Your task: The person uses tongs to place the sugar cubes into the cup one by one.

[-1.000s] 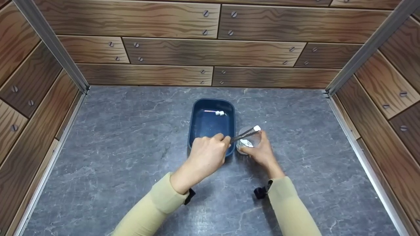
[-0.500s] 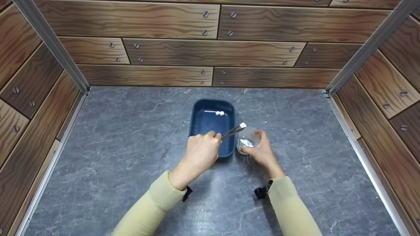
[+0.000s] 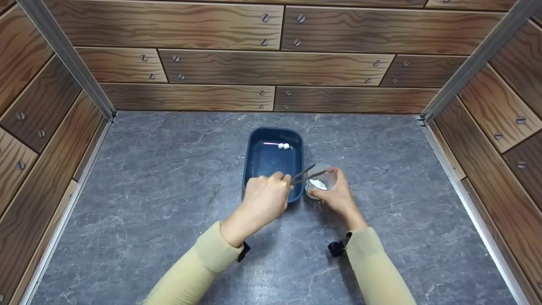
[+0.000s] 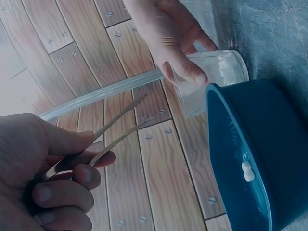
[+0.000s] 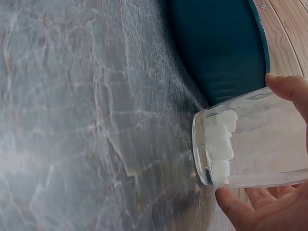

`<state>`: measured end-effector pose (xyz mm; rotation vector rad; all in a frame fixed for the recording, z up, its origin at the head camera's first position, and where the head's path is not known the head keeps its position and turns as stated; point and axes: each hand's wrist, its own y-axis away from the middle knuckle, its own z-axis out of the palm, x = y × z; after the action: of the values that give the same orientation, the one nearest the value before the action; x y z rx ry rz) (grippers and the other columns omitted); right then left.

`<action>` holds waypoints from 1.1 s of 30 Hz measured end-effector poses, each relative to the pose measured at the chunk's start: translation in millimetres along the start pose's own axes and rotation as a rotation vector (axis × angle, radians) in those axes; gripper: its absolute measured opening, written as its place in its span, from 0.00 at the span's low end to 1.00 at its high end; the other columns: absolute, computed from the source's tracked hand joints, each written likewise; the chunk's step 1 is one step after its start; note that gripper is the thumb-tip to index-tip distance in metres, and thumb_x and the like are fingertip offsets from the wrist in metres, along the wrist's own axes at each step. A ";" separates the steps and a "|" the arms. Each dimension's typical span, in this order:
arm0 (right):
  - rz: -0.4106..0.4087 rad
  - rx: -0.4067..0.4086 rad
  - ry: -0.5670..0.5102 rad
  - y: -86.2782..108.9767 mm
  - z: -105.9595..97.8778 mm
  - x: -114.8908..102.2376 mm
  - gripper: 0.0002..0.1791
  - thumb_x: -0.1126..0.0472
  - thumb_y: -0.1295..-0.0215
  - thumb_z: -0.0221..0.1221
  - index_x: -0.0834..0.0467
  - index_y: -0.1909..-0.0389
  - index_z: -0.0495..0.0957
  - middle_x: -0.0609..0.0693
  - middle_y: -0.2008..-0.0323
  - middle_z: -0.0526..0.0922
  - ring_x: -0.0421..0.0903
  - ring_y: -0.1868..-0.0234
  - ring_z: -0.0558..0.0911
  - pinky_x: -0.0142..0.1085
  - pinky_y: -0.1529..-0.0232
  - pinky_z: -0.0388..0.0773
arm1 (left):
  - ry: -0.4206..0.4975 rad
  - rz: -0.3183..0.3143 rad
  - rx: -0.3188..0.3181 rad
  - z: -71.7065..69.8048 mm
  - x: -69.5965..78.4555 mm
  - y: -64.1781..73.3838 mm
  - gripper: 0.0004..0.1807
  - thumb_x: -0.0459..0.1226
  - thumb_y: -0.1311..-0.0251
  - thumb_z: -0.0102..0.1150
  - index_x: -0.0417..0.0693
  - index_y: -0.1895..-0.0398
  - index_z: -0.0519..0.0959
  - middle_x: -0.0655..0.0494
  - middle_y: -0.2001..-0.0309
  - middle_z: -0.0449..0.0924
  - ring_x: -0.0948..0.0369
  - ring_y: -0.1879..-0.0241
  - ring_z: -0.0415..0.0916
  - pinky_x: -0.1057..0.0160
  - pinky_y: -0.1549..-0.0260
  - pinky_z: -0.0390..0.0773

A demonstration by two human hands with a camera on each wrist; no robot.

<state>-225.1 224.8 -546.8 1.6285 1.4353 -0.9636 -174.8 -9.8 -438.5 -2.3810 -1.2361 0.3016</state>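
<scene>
My left hand [image 3: 266, 198] holds a pair of metal tweezers [image 4: 115, 120], its thumb and fingers around the two arms. The serrated tips stand apart with nothing between them, over the glass in the head view. My right hand [image 3: 336, 197] grips a clear glass [image 5: 260, 144] around its side, thumb on one side and fingers on the other. Several small white cubes [image 5: 221, 144], rounded like mini marshmallows, lie at the bottom of the glass. Left of the glass, close beside it, is a dark blue tub [image 3: 275, 163]. Two white pieces [image 3: 283, 146] lie inside toward its far end.
A grey marbled tabletop [image 3: 169, 169] lies under everything. Wood-patterned panels [image 3: 271, 67] close off the back and both sides, with metal rails [image 3: 474, 63] at the corners. Each wrist carries a small black camera [image 3: 336, 249].
The tweezers first swung left with a white cube at their tips, then came back right over the glass. Their tips have spread and the cube is gone from them. The right hand stays still.
</scene>
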 end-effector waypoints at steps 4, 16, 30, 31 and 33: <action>0.014 -0.004 -0.004 -0.7 -0.7 -0.1 0.49 0.63 0.58 0.77 0.65 0.36 0.59 0.66 0.38 0.67 0.60 0.35 0.65 0.50 0.32 0.54 | 0.001 -0.027 -0.001 0.1 -3.5 -0.7 0.11 0.44 0.37 0.63 0.46 0.71 0.81 0.57 0.76 0.78 0.57 0.86 0.74 0.58 0.90 0.71; 0.018 -0.006 -0.001 -1.8 -0.7 -1.4 0.49 0.62 0.58 0.77 0.65 0.36 0.59 0.65 0.37 0.66 0.60 0.33 0.63 0.50 0.31 0.53 | 0.015 -0.113 -0.089 2.4 -21.8 -4.0 0.12 0.43 0.35 0.61 0.42 0.64 0.83 0.52 0.73 0.80 0.52 0.82 0.77 0.55 0.88 0.74; 0.013 0.011 -0.019 -0.6 0.8 -0.7 0.50 0.63 0.58 0.77 0.66 0.36 0.59 0.64 0.38 0.67 0.58 0.34 0.64 0.47 0.32 0.56 | -0.038 -0.238 -0.196 31.0 -56.7 -18.8 0.13 0.43 0.35 0.60 0.41 0.67 0.82 0.50 0.72 0.81 0.49 0.77 0.80 0.50 0.81 0.78; 0.013 0.010 -0.020 -0.5 0.9 -0.8 0.50 0.63 0.58 0.77 0.66 0.36 0.59 0.64 0.38 0.67 0.58 0.34 0.64 0.47 0.32 0.56 | -0.037 -0.243 -0.199 33.9 -59.3 -20.1 0.13 0.43 0.35 0.59 0.41 0.67 0.82 0.50 0.72 0.81 0.49 0.77 0.80 0.49 0.81 0.78; 0.012 0.009 -0.018 -0.6 1.1 -0.8 0.50 0.63 0.59 0.77 0.66 0.36 0.59 0.64 0.38 0.67 0.58 0.34 0.64 0.48 0.32 0.55 | -0.038 -0.252 -0.203 39.5 -64.6 -22.5 0.12 0.42 0.36 0.60 0.42 0.68 0.82 0.50 0.71 0.81 0.48 0.76 0.81 0.48 0.80 0.78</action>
<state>-225.8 223.6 -546.6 1.6293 1.4093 -0.9773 -243.5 -40.1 -463.2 -2.3563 -1.6345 0.1478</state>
